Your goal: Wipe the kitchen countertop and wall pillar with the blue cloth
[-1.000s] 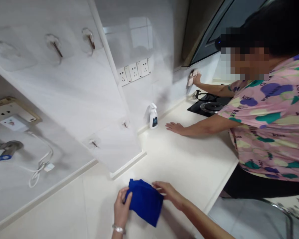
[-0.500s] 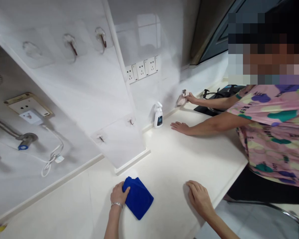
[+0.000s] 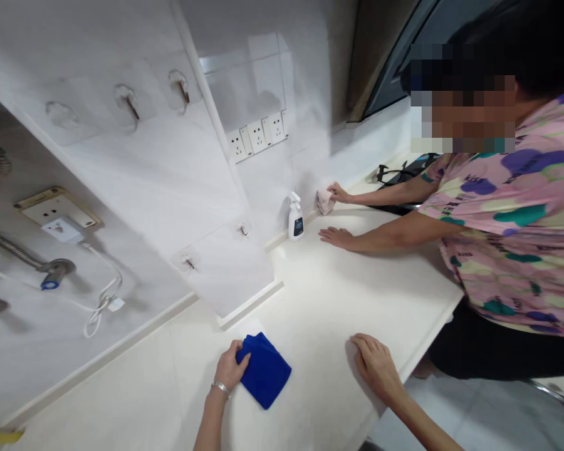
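Down at the near end of the white counter (image 3: 338,300), we have our left hand (image 3: 230,368) lying on a folded blue cloth (image 3: 264,371), and that cloth sits flat on the counter, well short of the back wall (image 3: 305,156)!

Is that hand gripping it?

No, we'd call it a light press. The fingers lie over the cloth's edge, with nothing clenched or pinched. It looks placed to pin the cloth down rather than lift it. A silver bracelet (image 3: 221,388) sits on that wrist.

And our right hand (image 3: 377,368)?

Released, palm down, fingers spread on the bare counter near its front edge, holding nothing at all. We read that as bracing, perhaps taking some of our weight.

What's happening further along?

Over by the wall, a co-worker's upper hand (image 3: 336,191) holds a pale pink cloth (image 3: 324,202) against the wall, just above the counter. Their lower hand (image 3: 336,238) lies flat on the counter, likely propping them as they lean in.

Anything within their reach?

Yes, a white spray bottle (image 3: 296,217) stands upright right by the wall, close to that lower hand. It seems set there to be handy, under a row of wall sockets (image 3: 258,134).
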Motion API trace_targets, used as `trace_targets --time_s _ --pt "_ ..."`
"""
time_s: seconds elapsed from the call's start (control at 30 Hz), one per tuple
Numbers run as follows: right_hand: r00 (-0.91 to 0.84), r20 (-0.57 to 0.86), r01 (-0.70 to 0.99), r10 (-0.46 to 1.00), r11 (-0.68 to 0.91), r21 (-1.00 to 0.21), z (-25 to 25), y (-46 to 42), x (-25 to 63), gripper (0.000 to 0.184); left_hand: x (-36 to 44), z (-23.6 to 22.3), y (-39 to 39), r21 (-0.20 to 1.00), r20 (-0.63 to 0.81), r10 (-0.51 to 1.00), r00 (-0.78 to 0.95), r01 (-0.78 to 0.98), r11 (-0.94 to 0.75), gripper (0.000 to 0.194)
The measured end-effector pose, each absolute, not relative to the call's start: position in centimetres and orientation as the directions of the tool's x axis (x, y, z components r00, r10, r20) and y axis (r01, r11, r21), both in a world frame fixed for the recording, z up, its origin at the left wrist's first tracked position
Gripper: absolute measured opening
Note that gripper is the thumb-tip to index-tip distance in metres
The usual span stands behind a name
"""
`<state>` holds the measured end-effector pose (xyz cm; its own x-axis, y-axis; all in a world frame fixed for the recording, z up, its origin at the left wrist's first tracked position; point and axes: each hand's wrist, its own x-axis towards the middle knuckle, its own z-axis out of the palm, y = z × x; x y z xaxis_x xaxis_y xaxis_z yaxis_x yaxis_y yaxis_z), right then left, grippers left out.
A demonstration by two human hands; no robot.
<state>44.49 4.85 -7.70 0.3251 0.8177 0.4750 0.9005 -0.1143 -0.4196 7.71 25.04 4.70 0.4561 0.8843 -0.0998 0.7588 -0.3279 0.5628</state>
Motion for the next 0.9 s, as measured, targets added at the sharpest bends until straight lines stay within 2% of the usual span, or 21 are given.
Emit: trace_targets --time_s 0.17,0.27,0.4,0.5,0.53,0.57,0.67,0.7,0.8,0.9 --pt "0.362 0.459 0.878 0.811 -0.131 -0.460 -7.8 5.0 44.0 0.033 7.3 6.0 24.3 0.603 -0.085 0.840 0.535 0.699 -0.384 0.020" --pt "0.367 0.457 0.801 0.810 -0.026 -0.598 -7.0 6.2 41.3 0.038 7.0 6.8 23.7 0.615 -0.070 0.814 0.577 0.667 -0.420 0.021" --pt "0.164 0.351 0.503 0.922 0.228 -0.834 -4.1 9.7 34.6 0.054 6.8 7.4 22.8 0.611 -0.056 0.795 0.604 0.651 -0.451 0.022" --pt "0.040 0.249 0.301 0.968 0.226 -0.927 -1.3 13.2 30.5 0.083 6.8 7.9 22.2 0.612 -0.039 0.782 0.622 0.633 -0.473 0.025" --pt "-0.018 0.217 0.263 0.976 0.214 -0.941 -0.4 14.4 29.8 0.088 6.8 8.1 22.1 0.617 -0.022 0.784 0.621 0.625 -0.478 0.025" --pt "-0.085 0.190 0.242 0.978 0.205 -0.948 0.5 15.5 29.4 0.085 6.9 8.3 22.1 0.622 0.001 0.792 0.611 0.619 -0.479 0.025" --pt "-0.246 0.145 0.248 0.958 0.207 -0.946 3.1 18.3 29.8 0.042 7.2 8.9 22.8 0.640 0.090 0.847 0.523 0.621 -0.452 0.021" --pt "-0.255 0.153 0.260 0.955 0.220 -0.940 4.2 19.1 30.2 0.034 7.4 9.2 23.4 0.648 0.119 0.869 0.480 0.625 -0.434 0.022" --pt "-0.207 0.253 0.305 0.945 0.308 -0.901 8.2 21.0 31.4 0.023 7.9 10.1 25.5 0.685 0.204 0.915 0.348 0.617 -0.387 0.027" --pt "-0.179 0.464 0.420 0.868 0.493 -0.762 12.0 21.7 31.9 0.030 8.3 11.6 27.1 0.717 0.281 0.926 0.252 0.586 -0.377 0.029"
